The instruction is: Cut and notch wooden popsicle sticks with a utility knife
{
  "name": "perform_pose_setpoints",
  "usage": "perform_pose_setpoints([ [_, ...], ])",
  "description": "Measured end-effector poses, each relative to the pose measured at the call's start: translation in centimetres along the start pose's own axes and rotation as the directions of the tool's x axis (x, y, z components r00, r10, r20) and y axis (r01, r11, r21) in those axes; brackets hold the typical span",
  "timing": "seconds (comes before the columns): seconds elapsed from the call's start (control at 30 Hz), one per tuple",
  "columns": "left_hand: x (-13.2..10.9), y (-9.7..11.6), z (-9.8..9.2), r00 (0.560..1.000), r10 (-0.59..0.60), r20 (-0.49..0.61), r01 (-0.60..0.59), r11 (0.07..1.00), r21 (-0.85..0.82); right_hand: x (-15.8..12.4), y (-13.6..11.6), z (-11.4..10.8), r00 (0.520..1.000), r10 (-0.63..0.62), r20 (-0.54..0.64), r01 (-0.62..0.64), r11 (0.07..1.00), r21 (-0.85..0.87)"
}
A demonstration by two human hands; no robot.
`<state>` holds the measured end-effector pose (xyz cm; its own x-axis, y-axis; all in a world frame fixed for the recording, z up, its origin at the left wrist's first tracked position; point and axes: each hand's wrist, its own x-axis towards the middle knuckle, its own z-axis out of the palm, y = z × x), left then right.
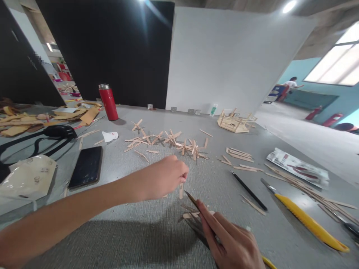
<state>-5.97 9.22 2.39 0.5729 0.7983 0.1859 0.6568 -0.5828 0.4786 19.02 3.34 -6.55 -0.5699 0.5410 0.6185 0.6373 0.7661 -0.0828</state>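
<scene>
**The left hand (pixel 165 176) is pinching one short stick, the blade tip just beside it**

I am watching the left hand closing thumb and fingertips narrowly on a single short stick (pixel 181 190), which is standing nearly upright with its lower end on the grey floor (pixel 126 231). The right hand (pixel 232 244), nearer to me, is gripping a dark blade (pixel 192 198). Its long axis is running up and to the left, and the tip is sitting just right of the stick's foot; I cannot tell whether they are touching. A few cut pieces (pixel 188 215) are lying beneath the blade.

Moving outward, I am counting one black pencil (pixel 249 190) and one yellow knife (pixel 311 222) to the right, both lying slantwise. One phone (pixel 86 166) is lying to the left. Beyond the hands a scattered pile of sticks (pixel 168 141) is spreading out, too many to count. Past it are one red flask (pixel 109 101) and one stick frame (pixel 234 121).
</scene>
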Motion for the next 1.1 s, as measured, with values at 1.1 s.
perform_pose_setpoints([
  [1.1, 0.1, 2.1, 0.6, 1.000, -0.022, -0.011, 0.023, 0.997, 0.075, 1.3, -1.4, -0.3, 0.972, -0.166, 0.164, 0.199, 0.957, -0.213],
])
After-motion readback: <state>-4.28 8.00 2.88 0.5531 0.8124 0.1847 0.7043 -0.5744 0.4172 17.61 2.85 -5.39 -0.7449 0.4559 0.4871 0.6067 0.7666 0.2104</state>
